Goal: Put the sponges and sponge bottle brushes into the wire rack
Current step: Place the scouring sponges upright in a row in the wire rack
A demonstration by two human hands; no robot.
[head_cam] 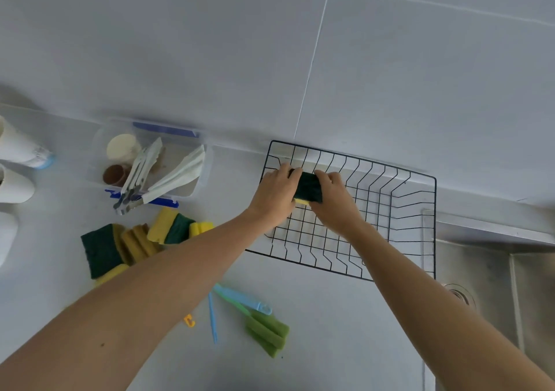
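A black wire rack sits on the counter against the tiled wall. Both hands reach into its left end and hold one green-and-yellow sponge between them: my left hand grips its left side, my right hand its right side. Several more green-and-yellow sponges lie in a loose pile on the counter left of the rack. A green sponge bottle brush lies near the front with blue-handled brushes beside it, partly hidden by my left forearm.
A clear plastic box with blue clips holds tongs, cups and white utensils at the back left. White cups stand at the far left. A steel sink lies right of the rack. A small orange clip lies by the brushes.
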